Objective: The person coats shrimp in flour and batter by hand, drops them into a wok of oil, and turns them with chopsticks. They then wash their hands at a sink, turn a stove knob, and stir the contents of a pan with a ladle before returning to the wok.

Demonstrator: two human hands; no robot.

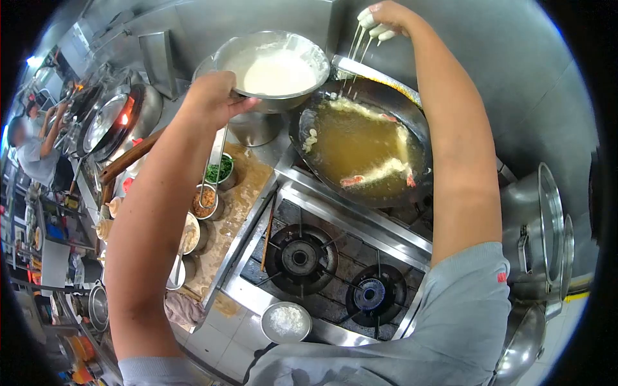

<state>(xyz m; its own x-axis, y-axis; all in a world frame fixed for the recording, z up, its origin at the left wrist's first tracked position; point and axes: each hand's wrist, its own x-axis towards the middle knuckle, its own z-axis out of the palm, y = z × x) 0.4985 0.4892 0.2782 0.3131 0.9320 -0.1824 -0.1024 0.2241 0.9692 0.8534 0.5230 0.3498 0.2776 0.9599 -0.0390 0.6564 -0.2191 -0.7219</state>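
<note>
My left hand [222,98] grips the rim of a metal bowl [273,103] with its thumb along the outside. Pale, runny batter [277,72] fills the bowl's bottom. Raised over the far side of a wok [328,186], my right hand [385,20] has batter-coated fingers stretched apart and holds nothing. Thin strings of batter trail down from them towards the wok. In its yellow oil [357,145] lie several battered shrimp [383,170] with reddish tails, near the edges. A small clump of fried batter [310,140] floats at the left.
Two gas burners [299,257] lie in front of the wok. A small bowl of white powder [286,323] sits near my body. Left are tins of chopped greens [220,170] and orange bits [205,202]. Large pots [531,225] stand right. Another person [38,151] works far left near flames.
</note>
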